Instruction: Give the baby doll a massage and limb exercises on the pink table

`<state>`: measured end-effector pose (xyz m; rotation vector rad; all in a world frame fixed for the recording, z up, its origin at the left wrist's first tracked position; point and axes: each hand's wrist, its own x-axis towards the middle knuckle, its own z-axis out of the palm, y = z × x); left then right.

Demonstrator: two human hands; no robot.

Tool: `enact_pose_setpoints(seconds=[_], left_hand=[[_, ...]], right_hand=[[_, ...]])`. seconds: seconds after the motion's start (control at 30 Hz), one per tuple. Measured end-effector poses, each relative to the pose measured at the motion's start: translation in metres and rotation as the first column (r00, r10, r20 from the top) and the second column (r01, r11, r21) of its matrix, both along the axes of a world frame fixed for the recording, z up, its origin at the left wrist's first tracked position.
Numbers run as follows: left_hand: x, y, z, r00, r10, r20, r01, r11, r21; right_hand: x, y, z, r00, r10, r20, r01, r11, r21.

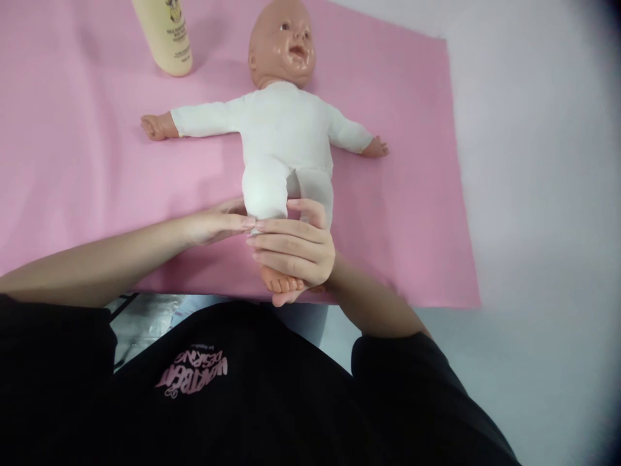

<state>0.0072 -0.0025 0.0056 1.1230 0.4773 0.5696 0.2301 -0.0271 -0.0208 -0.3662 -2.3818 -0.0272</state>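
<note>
while the right hand (pixel 301 252) curls its grip round a leg (pixel 265 191) of the doll (pixel 286 123), the left hand (pixel 211 224) touches it, half-spread, hold unclear
leg handling looks under way, remainder unclear; doll lies face-up on pink cloth (pixel 398 226), bottle (pixel 167 39) untouched beyond.

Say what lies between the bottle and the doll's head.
In the head-camera view, only pink cloth lies between the bottle and the doll's head.
</note>
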Motion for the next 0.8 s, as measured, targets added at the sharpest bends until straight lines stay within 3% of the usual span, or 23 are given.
enact_pose_setpoints(seconds=[0.17,0.4,0.5,0.6,0.67,0.8], left_hand=[[-0.002,0.002,0.003,1.000,-0.017,-0.026,0.017,1.000,-0.001],[-0.002,0.002,0.004,1.000,-0.023,-0.020,0.022,1.000,-0.019],[-0.001,0.001,0.003,1.000,-0.025,-0.007,0.025,1.000,-0.019],[0.000,0.001,0.002,1.000,-0.023,0.013,0.023,1.000,-0.011],[-0.001,0.000,0.001,1.000,-0.009,0.009,0.009,1.000,-0.013],[-0.001,-0.001,0.000,1.000,0.004,0.005,-0.004,1.000,-0.017]], right_hand=[[-0.003,-0.002,0.009,0.995,-0.005,-0.103,0.028,0.975,0.222],[-0.016,-0.001,0.028,0.946,0.075,-0.317,0.055,0.922,0.383],[-0.012,0.003,0.020,0.945,0.145,-0.294,-0.047,0.948,0.314],[-0.004,0.005,0.005,0.964,0.159,-0.213,-0.140,0.985,0.097],[0.000,0.005,-0.002,0.983,0.125,-0.131,-0.130,0.991,-0.033],[0.002,0.004,-0.001,0.999,0.041,0.012,-0.039,0.990,-0.134]])
